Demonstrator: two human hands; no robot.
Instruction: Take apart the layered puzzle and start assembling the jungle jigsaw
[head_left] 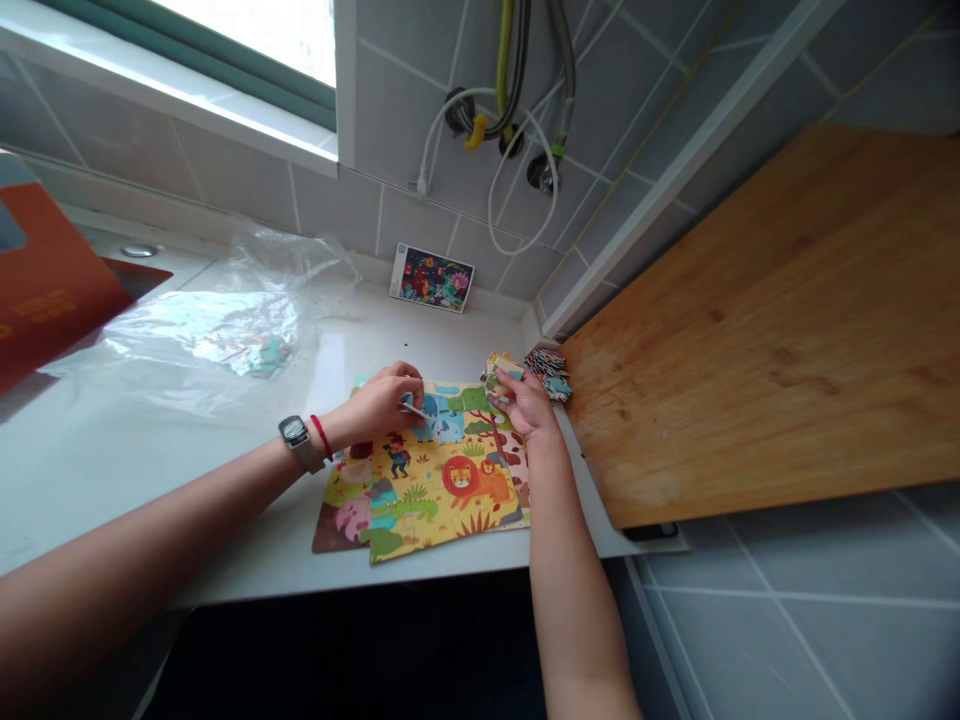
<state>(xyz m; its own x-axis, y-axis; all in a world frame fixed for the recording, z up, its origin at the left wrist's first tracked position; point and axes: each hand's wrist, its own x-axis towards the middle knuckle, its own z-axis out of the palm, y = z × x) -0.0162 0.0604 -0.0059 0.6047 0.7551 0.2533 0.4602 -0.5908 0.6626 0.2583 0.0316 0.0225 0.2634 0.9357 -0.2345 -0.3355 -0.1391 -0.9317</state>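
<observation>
A partly assembled jigsaw puzzle (435, 490) with lions, a crocodile and a blue elephant lies on the white counter, over another printed picture sheet (341, 520). My left hand (388, 405), wearing a watch and a red band, pinches a puzzle piece (415, 409) seen edge-on above the elephant. At the puzzle's upper right corner, my right hand (525, 400) is closed around several loose puzzle pieces (501, 372). Its fingertips are partly hidden. Just beyond that hand sits a pile of puzzle pieces (551, 370).
Clear plastic bags (217, 330) lie on the counter's left, near an orange box (60, 290). A picture card (432, 278) leans against the tiled wall. A large wooden board (787, 340) stands at the right. Hoses and a white cable (491, 200) hang above.
</observation>
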